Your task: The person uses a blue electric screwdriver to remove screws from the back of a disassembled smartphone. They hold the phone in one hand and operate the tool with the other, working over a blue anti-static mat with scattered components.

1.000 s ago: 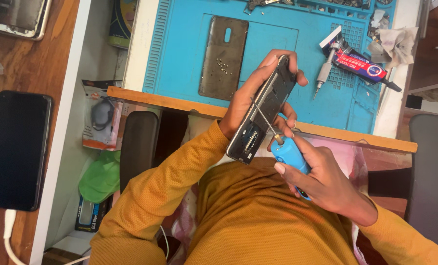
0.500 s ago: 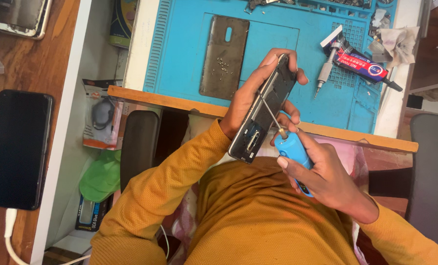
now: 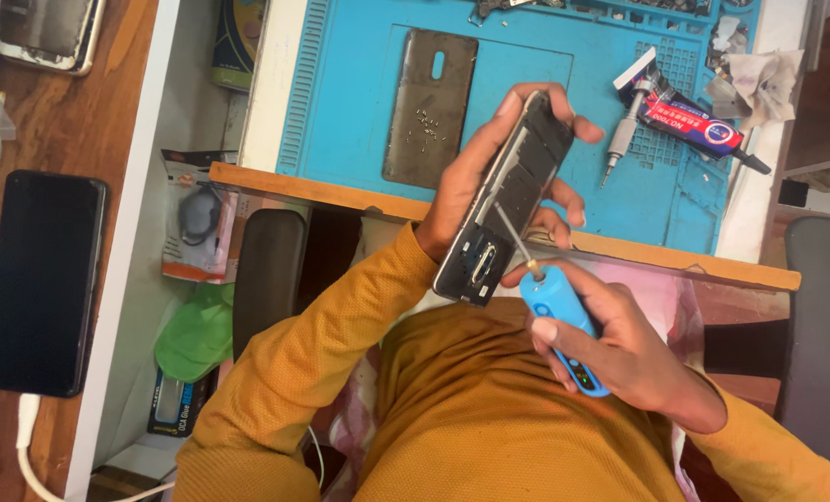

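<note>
Left hand (image 3: 475, 191): fingers wrapped around opened dark slab-shaped phone with exposed internals (image 3: 508, 209), held tilted above near edge of table (image 3: 619, 251). Right hand (image 3: 619, 349): fingers closed on blue plastic electric screwdriver (image 3: 559, 325), thin metal bit touching phone's interior. On blue silicone work mat (image 3: 341, 93): grey metal back cover (image 3: 431, 102) carrying small loose screws (image 3: 424, 125).

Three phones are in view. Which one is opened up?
The phone held in the left hand: the opened phone shows its bare insides, with the blue electric screwdriver tip in it. The black phone and the corner phone lie closed on wood.
</note>
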